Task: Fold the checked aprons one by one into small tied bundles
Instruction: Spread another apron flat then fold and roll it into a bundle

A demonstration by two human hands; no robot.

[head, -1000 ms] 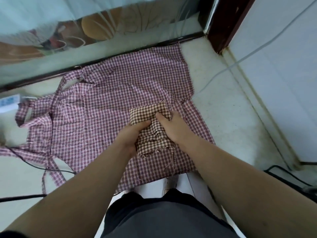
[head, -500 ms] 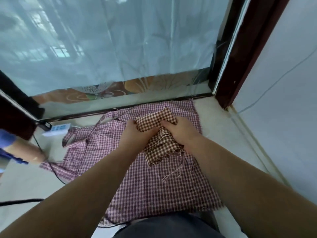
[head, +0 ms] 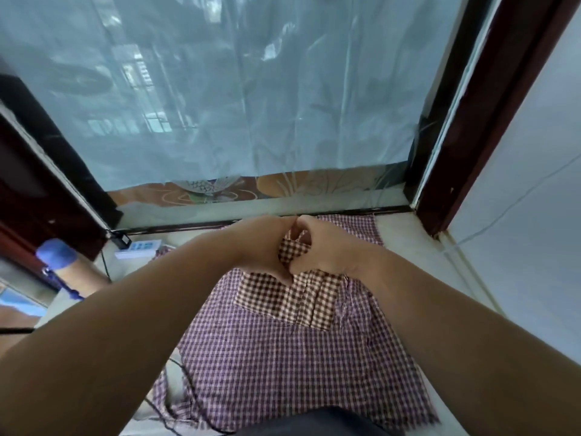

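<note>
A folded brown-and-cream checked apron (head: 289, 297) hangs from both my hands, lifted above the floor. My left hand (head: 261, 247) and my right hand (head: 323, 247) meet at its top, fingers curled round the cloth. Its lower part hangs down as a flat folded panel. Under it a pink-and-purple checked apron (head: 283, 366) lies spread flat on the pale floor; my forearms hide its sides.
A glass door with a sheer curtain (head: 235, 89) stands straight ahead, framed by dark wood posts (head: 490, 99). A white power strip (head: 138, 248) and black cables (head: 185, 379) lie at the left. Another person's arm with a blue sleeve (head: 59, 256) shows at far left. White wall on the right.
Both hands have raised the brown checked apron off the pink one and drawn together at its top. The folded part now hangs lower and flatter. My head has tilted up toward the door.
</note>
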